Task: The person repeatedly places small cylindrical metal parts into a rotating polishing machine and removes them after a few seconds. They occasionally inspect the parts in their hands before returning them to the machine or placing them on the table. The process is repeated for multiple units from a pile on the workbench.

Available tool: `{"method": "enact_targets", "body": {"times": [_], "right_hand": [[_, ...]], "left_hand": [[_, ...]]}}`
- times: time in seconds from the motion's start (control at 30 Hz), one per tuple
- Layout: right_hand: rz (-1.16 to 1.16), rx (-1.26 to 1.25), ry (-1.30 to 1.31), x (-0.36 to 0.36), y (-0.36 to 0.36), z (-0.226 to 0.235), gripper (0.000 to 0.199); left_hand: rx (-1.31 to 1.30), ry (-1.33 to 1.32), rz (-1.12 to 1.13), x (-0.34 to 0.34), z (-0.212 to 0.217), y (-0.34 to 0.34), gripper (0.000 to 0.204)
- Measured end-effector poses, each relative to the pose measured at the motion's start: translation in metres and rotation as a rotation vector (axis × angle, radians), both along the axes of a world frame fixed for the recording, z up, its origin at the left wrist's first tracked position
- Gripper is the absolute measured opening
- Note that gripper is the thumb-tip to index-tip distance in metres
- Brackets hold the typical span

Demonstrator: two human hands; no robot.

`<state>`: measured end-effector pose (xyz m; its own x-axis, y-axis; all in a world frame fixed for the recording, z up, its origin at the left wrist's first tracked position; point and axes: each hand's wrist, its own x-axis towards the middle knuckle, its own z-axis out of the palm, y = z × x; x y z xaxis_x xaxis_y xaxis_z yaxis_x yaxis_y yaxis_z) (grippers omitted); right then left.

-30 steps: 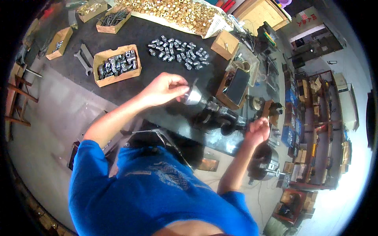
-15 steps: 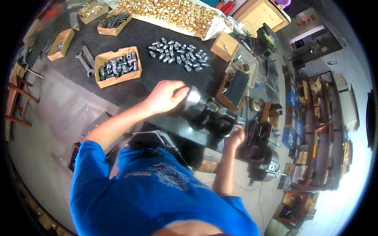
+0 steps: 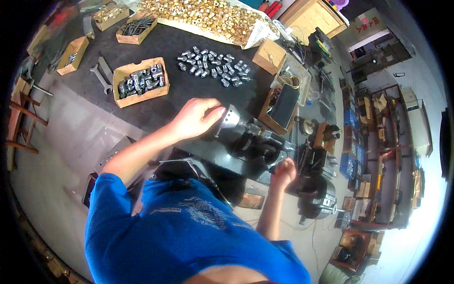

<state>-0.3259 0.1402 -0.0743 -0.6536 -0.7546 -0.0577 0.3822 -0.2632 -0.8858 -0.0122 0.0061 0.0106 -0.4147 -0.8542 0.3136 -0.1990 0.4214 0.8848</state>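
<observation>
A small dark bench machine stands at the table's near edge. Its silver conical chuck (image 3: 230,118) faces left, and small holes show around its rim. Close against the chuck's left side is my left hand (image 3: 198,117), thumb and fingers curled together; whatever they hold is hidden. My right hand (image 3: 284,173) is closed in a fist beside the machine's right end, by a shiny metal part (image 3: 279,158); what lies within its fingers cannot be made out. Beyond, loose steel fittings (image 3: 213,64) lie spread on the dark tabletop. More fittings fill a cardboard box (image 3: 142,98) at the left.
Brass nuts (image 3: 203,19) cover a white sheet at the back. Two spanners (image 3: 100,78) lie left of the fittings box. A carton with a dark flat object (image 3: 285,106) stands behind the machine. Further right are a motor-like unit (image 3: 319,196) and shelves (image 3: 383,156).
The chuck was blurred and now looks sharp, with its holes visible. My right hand has moved slightly down, toward me. My left hand stays at the chuck.
</observation>
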Motion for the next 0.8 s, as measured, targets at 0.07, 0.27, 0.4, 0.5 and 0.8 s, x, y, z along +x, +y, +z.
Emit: {"method": "enact_targets", "body": {"times": [0.07, 0.27, 0.4, 0.5, 0.8], "right_hand": [[0.006, 0.007, -0.005, -0.001, -0.002, -0.002, 0.019], [-0.057, 0.038, -0.022, 0.006, -0.013, 0.001, 0.017], [-0.065, 0.047, -0.024, 0.002, -0.012, -0.002, 0.016], [-0.021, 0.022, -0.011, -0.001, -0.009, -0.004, 0.016], [-0.012, 0.0, -0.022, 0.004, -0.001, 0.002, 0.016]], "left_hand": [[0.019, -0.042, 0.019, -0.002, 0.001, 0.0, 0.028], [0.066, -0.057, 0.012, -0.003, 0.0, -0.002, 0.036], [0.049, -0.09, -0.002, -0.003, 0.0, -0.004, 0.038], [0.0, -0.109, -0.004, -0.004, -0.005, -0.006, 0.04], [-0.001, -0.11, 0.0, -0.003, -0.004, -0.005, 0.038]]}}
